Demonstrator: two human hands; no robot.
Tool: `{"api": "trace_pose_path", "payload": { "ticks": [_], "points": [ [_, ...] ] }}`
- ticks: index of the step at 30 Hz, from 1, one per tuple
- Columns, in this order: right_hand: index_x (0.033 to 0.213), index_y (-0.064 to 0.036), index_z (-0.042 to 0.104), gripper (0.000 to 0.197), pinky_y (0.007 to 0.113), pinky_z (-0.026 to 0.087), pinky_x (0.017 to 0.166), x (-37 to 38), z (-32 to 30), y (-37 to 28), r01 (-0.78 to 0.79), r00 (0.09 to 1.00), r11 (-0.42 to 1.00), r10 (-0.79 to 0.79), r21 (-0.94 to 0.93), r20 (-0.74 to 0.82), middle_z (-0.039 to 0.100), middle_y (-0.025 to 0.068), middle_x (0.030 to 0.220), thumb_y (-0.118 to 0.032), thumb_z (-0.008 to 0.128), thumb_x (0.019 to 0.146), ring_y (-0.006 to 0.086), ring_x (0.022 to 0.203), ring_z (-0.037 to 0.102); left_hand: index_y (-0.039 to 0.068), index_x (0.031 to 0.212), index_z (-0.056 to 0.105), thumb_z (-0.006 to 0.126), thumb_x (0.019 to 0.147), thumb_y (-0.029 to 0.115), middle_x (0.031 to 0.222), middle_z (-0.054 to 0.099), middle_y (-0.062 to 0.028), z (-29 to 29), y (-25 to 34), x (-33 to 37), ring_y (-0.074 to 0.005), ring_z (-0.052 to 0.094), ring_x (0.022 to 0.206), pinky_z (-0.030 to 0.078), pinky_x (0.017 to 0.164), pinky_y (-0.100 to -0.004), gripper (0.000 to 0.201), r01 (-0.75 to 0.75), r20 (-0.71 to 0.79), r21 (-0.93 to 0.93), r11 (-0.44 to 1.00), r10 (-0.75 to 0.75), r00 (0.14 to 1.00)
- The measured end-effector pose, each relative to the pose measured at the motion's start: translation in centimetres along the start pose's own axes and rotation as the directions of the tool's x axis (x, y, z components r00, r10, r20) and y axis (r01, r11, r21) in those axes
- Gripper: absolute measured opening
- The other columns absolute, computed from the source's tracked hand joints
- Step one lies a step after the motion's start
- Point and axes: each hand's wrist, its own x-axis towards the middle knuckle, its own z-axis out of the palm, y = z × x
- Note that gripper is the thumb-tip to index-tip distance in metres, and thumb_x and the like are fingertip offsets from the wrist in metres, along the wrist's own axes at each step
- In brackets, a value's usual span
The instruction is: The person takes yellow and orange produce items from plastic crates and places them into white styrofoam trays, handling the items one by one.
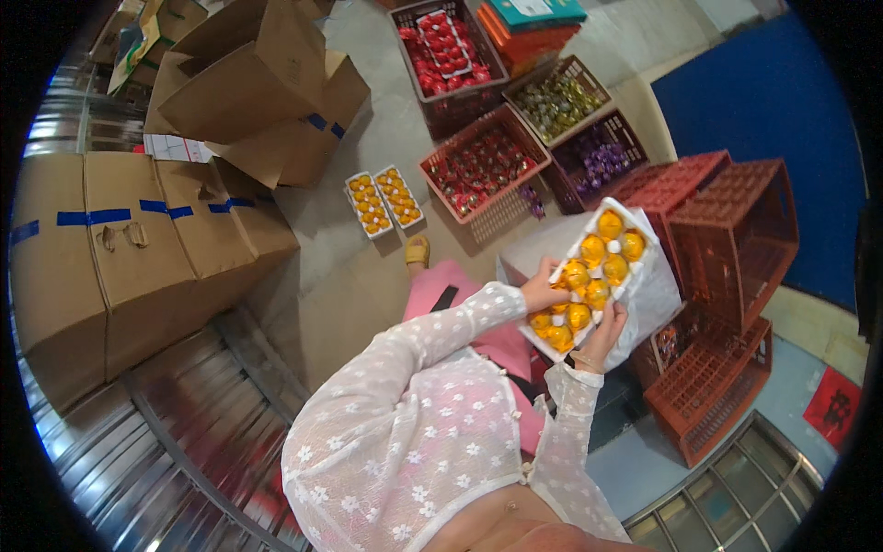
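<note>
Golden-orange balls [615, 268] fill a white tray [613, 247] held above white sheeting [655, 302], its long axis slanting from near the body at lower left to its far end at upper right. Left hand [543, 291] grips one long edge; right hand [602, 335] clasps the opposite side, toward the near end.

Crinkled white sheeting [649, 308], partly covered
The white tray of shiny golden balls [636, 221] hides some; the dark rim crops the flat blue panel [763, 129].
</note>
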Motion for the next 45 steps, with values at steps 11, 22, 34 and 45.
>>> {"api": "trace_pose_path", "payload": {
  "ticks": [11,22,34,45],
  "points": [
    [0.127,-0.0043,0.046,0.052,0.040,0.048,0.090,-1.0,31.0,12.7,-0.796,0.283,0.571,0.646,-0.203,0.709,0.058,0.0098,0.115,-0.003,0.064,0.078,0.0245,0.104,0.058,0.004,0.128,0.028,0.066,0.083,0.030,0.128,0.042,-0.0202,-28.7,-7.3,-8.9,-0.0274,0.042,0.121,0.035,0.101,-0.0371,0.064,-0.042,-0.513,-0.127,0.991,-0.029,0.858],
    [0.130,-0.0095,0.042,0.058,0.039,0.048,0.090,6.1,48.1,48.0,-0.649,0.288,0.625,0.730,-0.434,0.620,0.056,0.0092,0.119,-0.001,0.062,0.077,0.0246,0.109,0.055,0.024,0.144,0.020,0.070,0.064,0.058,0.145,0.027,-0.0170,-36.1,-21.4,-15.2,-0.0415,0.035,0.127,0.037,0.100,-0.0500,0.101,0.777,-0.524,0.411,0.477,-0.574,0.629],
    [0.144,-0.0083,0.020,0.093,0.043,0.036,0.101,8.7,57.2,64.2,-0.539,0.322,0.398,0.912,-0.742,0.255,0.032,0.0175,0.142,-0.027,0.074,0.070,0.0310,0.125,0.041,0.017,0.137,0.034,0.076,0.061,0.046,0.138,0.036,-0.0139,-37.1,-22.5,-13.3,-0.0362,0.040,0.124,0.041,0.098,-0.0449,0.091,0.768,-0.682,0.299,0.567,-0.436,0.587],
    [0.117,-0.0052,0.052,0.047,0.042,0.044,0.088,1.5,42.1,60.1,0.490,0.166,0.615,0.630,-0.618,0.758,0.057,0.0190,0.108,-0.034,0.061,0.081,0.0339,0.102,0.055,0.016,0.138,0.033,0.077,0.062,0.039,0.140,0.032,-0.0176,-33.1,-19.8,-10.7,-0.0370,0.033,0.129,0.024,0.107,-0.0545,0.091,0.626,-0.524,0.647,0.435,-0.342,0.780]
  ]
}}
